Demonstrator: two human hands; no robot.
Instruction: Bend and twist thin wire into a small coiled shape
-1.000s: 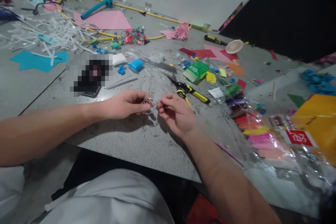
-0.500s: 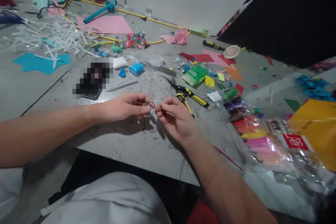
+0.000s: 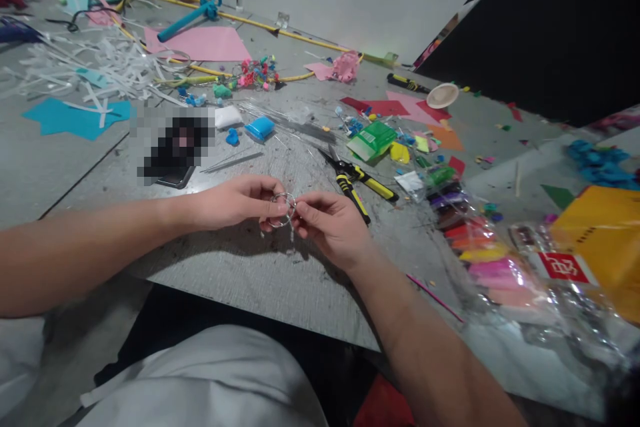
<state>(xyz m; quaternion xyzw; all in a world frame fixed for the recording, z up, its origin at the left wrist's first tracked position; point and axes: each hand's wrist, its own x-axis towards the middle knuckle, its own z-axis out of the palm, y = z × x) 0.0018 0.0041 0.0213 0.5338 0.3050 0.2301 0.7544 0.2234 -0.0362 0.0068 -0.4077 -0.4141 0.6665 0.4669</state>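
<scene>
My left hand (image 3: 235,201) pinches a small coil of thin silver wire (image 3: 283,209) just above the grey board (image 3: 260,267). My right hand (image 3: 333,227) meets it from the right, its fingers closed on the coil's other side, and a short wire end hangs down between the hands. Both hands touch the wire and nearly touch each other. Black and yellow pliers (image 3: 357,181) lie on the board just beyond my right hand.
Packs of coloured clay (image 3: 475,247) in clear wrap lie at the right beside a yellow bag (image 3: 605,240). A green packet (image 3: 373,139), blue clay pieces (image 3: 260,127), straight wires (image 3: 233,160), paper scraps (image 3: 90,67) and a pink sheet (image 3: 200,43) are strewn farther back.
My right hand has moved slightly left and closed in on the wire coil. A loose wire end now hangs below the coil. My left hand has stayed nearly still.
</scene>
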